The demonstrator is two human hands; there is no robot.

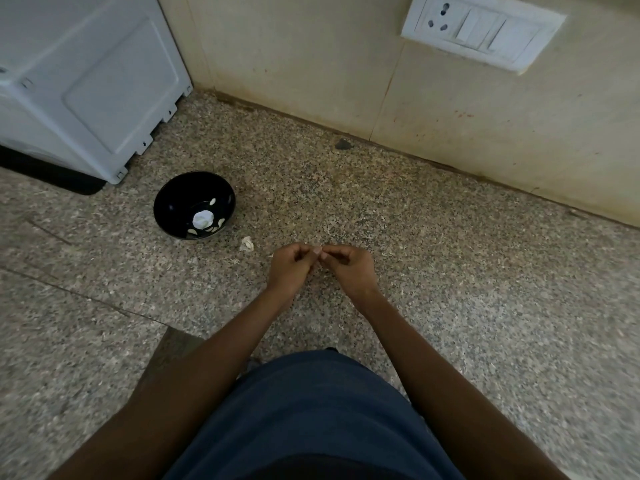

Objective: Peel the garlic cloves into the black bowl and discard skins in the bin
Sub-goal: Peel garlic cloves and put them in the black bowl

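My fingertips meet at the middle of the view: my left hand and my right hand both have fingers curled inward, and between thumbs and forefingers they pinch a small pale garlic clove, most of it hidden by my fingers. Both hands hover over a speckled granite counter, knuckles toward the wall.

Just to the left of my left hand, a crumpled scrap of white garlic skin lies on the stone. Further left, near that scrap, sits the black bowl, upright. Inside it are a few pale peeled cloves and a larger white lump I cannot identify.

Behind the bowl, at the upper left, stands a white appliance. A beige tiled wall runs along the far edge of the counter, with a white switch-and-socket plate at the upper right. My forearms and dark blue shirt fill the bottom of the view.
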